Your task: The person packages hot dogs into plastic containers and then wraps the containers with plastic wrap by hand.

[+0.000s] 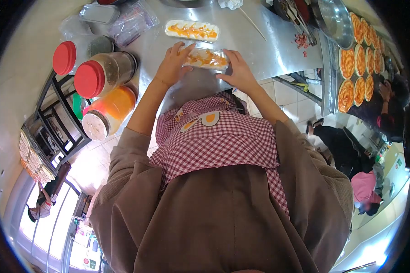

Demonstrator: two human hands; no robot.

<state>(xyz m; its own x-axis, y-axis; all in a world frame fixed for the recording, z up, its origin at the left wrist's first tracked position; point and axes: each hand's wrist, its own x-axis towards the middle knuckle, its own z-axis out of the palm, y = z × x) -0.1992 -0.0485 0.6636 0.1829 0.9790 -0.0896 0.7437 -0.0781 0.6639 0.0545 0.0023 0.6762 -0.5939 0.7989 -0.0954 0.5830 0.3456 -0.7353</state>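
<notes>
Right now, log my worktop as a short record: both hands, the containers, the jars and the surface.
left hand: at the near container's left end
right hand: at its right end
near container: clear, orange over white inside
far container: similar contents, beyond the near one
red-lidded jars: left of the hands
table: shiny metal

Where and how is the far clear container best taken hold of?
I'd take the far container by its two short ends, coming from left and right at once. It is long and narrow and lies roughly crosswise on the table, while the near container sits close to its near long side, likely crowding a grip there.
</notes>
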